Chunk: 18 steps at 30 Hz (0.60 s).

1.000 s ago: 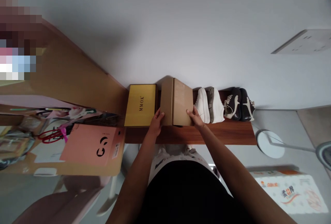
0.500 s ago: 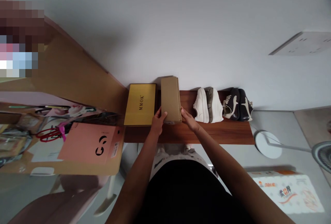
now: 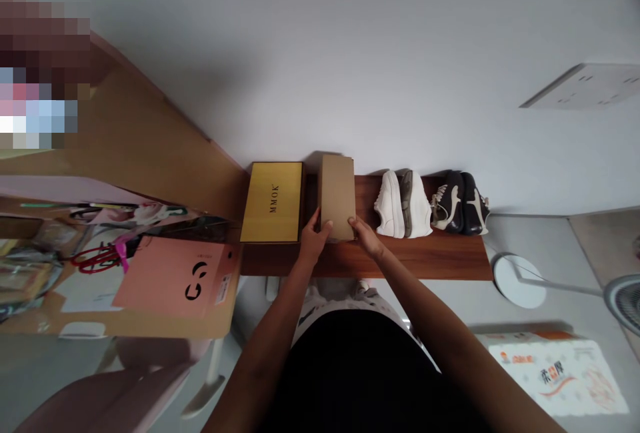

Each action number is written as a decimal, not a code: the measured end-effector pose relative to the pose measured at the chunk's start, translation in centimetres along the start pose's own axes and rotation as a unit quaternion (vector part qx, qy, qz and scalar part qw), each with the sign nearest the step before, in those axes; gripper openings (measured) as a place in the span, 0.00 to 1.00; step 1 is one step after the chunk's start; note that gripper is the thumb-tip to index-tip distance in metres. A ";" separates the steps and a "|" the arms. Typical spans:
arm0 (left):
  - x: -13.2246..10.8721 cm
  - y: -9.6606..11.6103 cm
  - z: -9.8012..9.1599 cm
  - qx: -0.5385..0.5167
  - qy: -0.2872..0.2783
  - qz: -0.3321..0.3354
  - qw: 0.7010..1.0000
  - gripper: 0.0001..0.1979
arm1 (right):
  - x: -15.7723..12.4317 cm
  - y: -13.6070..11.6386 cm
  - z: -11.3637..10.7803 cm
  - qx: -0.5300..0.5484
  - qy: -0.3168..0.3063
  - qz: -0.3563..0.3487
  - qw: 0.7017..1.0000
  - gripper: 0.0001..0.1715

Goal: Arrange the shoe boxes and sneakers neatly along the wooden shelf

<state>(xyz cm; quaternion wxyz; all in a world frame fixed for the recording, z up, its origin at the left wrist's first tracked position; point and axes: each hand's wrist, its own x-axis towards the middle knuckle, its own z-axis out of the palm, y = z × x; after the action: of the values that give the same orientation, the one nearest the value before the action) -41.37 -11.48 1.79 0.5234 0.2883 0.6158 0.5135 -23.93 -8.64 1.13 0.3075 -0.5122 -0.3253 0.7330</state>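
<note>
Cardboard box point(image 3: 338, 193) — both hands point(image 3: 313, 241) gripping, shoes point(image 3: 419, 206) nearby

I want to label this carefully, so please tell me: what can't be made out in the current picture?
In the head view:
Inside of the brown box, between left hand and right hand: hidden by its cardboard.
Fan: cut off by the right edge.
Print on the white label: too small to read.
Upper-left corner: hidden by coarse blocks.
</note>
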 end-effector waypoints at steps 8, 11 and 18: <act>0.3 0.2 1.6 -0.057 0.057 -0.010 0.997 0.18 | 0.3 0.3 -1.5 -0.015 0.029 -0.009 0.999 0.45; 1.4 -0.7 1.2 -0.048 0.073 -0.028 0.996 0.16 | -0.1 0.1 -2.1 -0.027 0.034 -0.021 0.999 0.48; 4.0 -4.8 -0.6 0.009 0.131 -0.101 0.986 0.26 | -0.4 -0.4 -4.3 -0.040 0.105 -0.047 0.992 0.53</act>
<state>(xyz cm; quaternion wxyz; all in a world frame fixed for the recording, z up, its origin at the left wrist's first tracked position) -42.16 -9.59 -4.08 0.4849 0.1598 0.7095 0.4858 -19.70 -8.00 0.49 0.3536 -0.5827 -0.3444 0.6457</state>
